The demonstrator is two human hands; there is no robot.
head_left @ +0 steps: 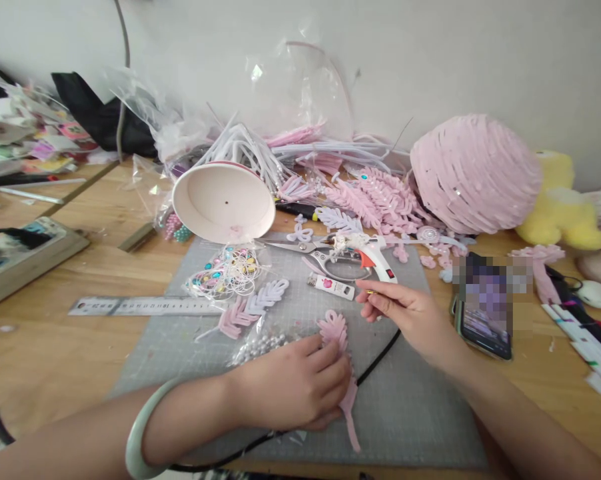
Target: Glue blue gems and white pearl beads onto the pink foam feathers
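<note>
Pink leaf (333, 327): left hand (305, 383), grip clamped round its middle, likely steadying it; right hand (413, 313), fingertips pinched together on tiny gold bit (372, 291), kind unclear.

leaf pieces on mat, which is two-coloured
The pink-and-lavender leaf beside the ruler; the pink leaf in the left hand and pale leaf behind the scissors each show one colour.

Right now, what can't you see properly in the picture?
Head view: the middle of the pink leafy piece, hidden by the left hand.
Head view: the gold-coloured thing in the right hand, too small to recognise.
Head view: what the phone shows, blurred into squares.
Head view: print on the lighter, too small.
</note>
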